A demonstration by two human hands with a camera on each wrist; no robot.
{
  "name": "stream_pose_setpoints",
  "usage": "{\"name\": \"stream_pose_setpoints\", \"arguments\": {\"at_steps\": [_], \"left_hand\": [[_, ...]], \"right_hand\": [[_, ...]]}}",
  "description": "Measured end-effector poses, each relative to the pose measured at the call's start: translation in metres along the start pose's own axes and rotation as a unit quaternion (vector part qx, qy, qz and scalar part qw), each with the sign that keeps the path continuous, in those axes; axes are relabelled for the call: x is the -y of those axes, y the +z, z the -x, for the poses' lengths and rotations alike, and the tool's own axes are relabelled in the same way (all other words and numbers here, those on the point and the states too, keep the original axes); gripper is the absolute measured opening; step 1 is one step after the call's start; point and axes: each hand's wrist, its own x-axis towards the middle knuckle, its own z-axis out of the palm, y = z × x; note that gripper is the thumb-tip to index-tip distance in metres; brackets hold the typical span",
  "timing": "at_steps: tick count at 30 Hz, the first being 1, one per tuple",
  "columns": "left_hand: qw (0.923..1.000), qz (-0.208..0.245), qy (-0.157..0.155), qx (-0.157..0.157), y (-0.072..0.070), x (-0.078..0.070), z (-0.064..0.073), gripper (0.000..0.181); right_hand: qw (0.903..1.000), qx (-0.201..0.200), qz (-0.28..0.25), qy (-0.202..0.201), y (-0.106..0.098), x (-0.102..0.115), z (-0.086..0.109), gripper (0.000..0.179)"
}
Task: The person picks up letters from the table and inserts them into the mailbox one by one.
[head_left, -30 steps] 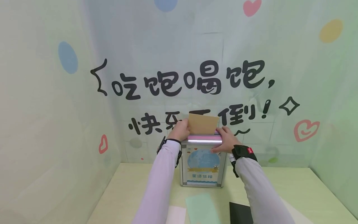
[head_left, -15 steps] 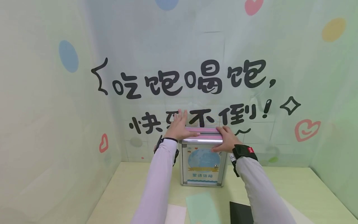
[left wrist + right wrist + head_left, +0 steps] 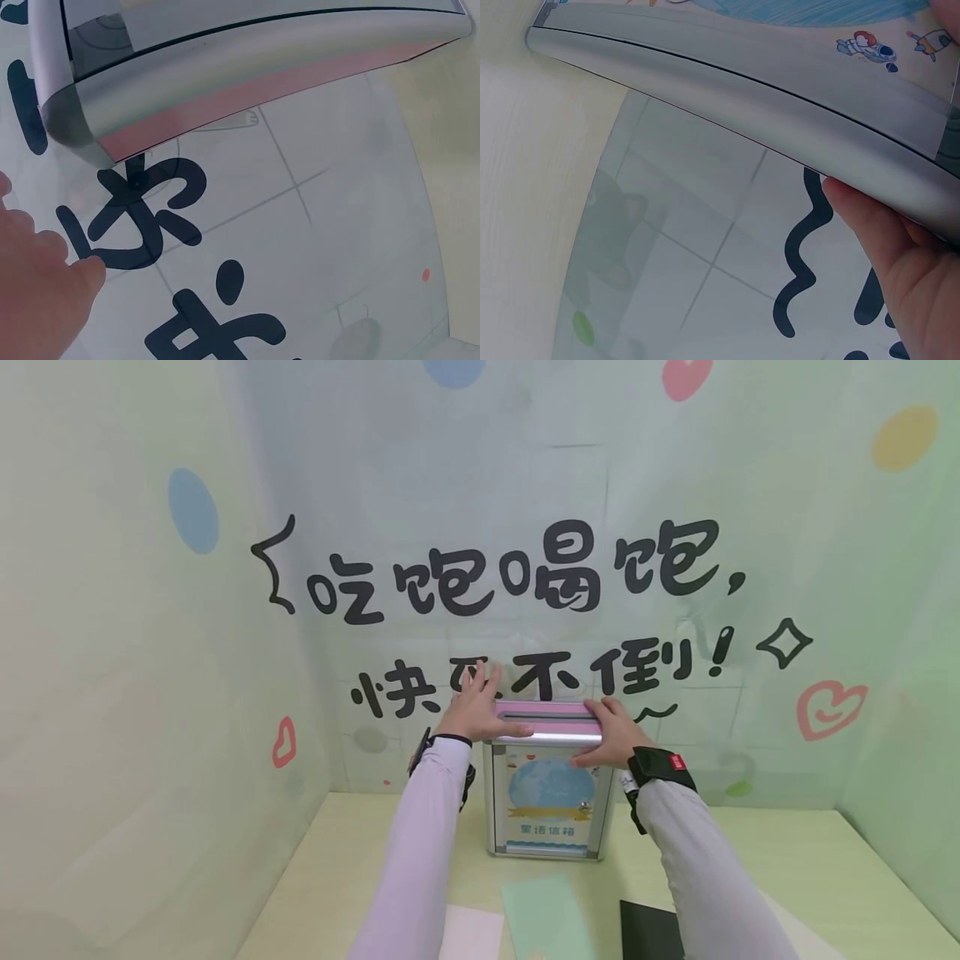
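A silver-framed letter box [image 3: 551, 777] with a pink top stands upright at the back of the table, a dark slot [image 3: 555, 717] running across its top. My left hand [image 3: 474, 706] is at the box's top left corner, fingers spread and thumb stretched over the pink top; whether it touches cannot be told. In the left wrist view that hand [image 3: 45, 285] appears apart from the frame. My right hand [image 3: 615, 732] grips the top right corner, thumb on the front and fingers over the top. The right wrist view has this hand [image 3: 900, 262] against the silver edge.
Flat on the table [image 3: 375, 860] in front of the box lie a pale pink sheet [image 3: 471, 935], a mint green one [image 3: 547, 914] and a black one [image 3: 648, 931]. A white sheet [image 3: 798, 927] shows beside the right sleeve. A printed wall [image 3: 525, 493] closes the back.
The tan envelope that stood above the slot in my left hand has gone out of sight. The left fingers have spread out and shifted slightly left. My right hand keeps its hold.
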Motion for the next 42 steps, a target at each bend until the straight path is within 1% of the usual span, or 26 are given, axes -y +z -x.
{"name": "stream_pose_setpoints", "arguments": {"at_steps": [4, 7, 10, 13, 16, 20, 23, 28, 33, 35, 38, 40, 42], "left_hand": [[0.9996, 0.022, 0.003, 0.019, 0.007, -0.002, -0.002, 0.112], [0.9992, 0.032, 0.006, 0.024, 0.013, -0.006, -0.001, 0.113], [0.9995, 0.024, 0.011, 0.019, 0.020, -0.009, 0.000, 0.113], [0.9996, 0.019, 0.016, 0.015, 0.030, -0.010, 0.000, 0.111], [0.9995, 0.029, 0.015, 0.005, 0.038, -0.008, 0.002, 0.108], [0.9989, 0.045, 0.007, -0.011, 0.045, -0.007, 0.001, 0.106], [0.9986, 0.048, -0.002, -0.020, 0.047, -0.004, -0.003, 0.106], [0.9984, 0.048, -0.006, -0.030, 0.045, 0.000, -0.006, 0.104], [0.9986, 0.043, -0.004, -0.030, 0.047, -0.002, -0.008, 0.103], [0.9988, 0.040, -0.005, -0.026, 0.047, -0.003, -0.008, 0.104], [0.9989, 0.040, -0.002, -0.025, 0.047, -0.003, -0.008, 0.104], [0.9991, 0.034, -0.002, -0.026, 0.047, -0.003, -0.007, 0.104], [0.9991, 0.032, -0.003, -0.028, 0.045, -0.003, -0.007, 0.104]], "right_hand": [[1.0000, 0.001, 0.001, 0.000, -0.004, 0.005, 0.001, 0.101], [1.0000, -0.002, 0.005, -0.002, -0.006, 0.009, 0.002, 0.100], [1.0000, -0.003, 0.005, -0.004, -0.006, 0.010, 0.003, 0.098], [1.0000, -0.001, 0.008, -0.002, -0.004, 0.006, 0.006, 0.098], [0.9999, 0.002, 0.015, -0.005, -0.001, 0.002, 0.008, 0.098], [0.9998, 0.000, 0.015, -0.016, 0.000, -0.003, 0.009, 0.100], [0.9997, 0.004, 0.016, -0.020, -0.001, -0.002, 0.007, 0.102], [0.9993, 0.015, 0.025, -0.023, -0.004, 0.003, 0.002, 0.103], [0.9981, 0.050, 0.034, -0.012, -0.012, 0.009, 0.008, 0.102], [0.9976, 0.064, 0.023, -0.010, -0.017, 0.014, 0.011, 0.103], [0.9974, 0.069, -0.003, -0.020, -0.025, 0.017, 0.014, 0.106], [0.9975, 0.065, -0.015, -0.022, -0.029, 0.014, 0.014, 0.110], [0.9980, 0.057, -0.017, -0.020, -0.033, 0.007, 0.014, 0.113]]}}
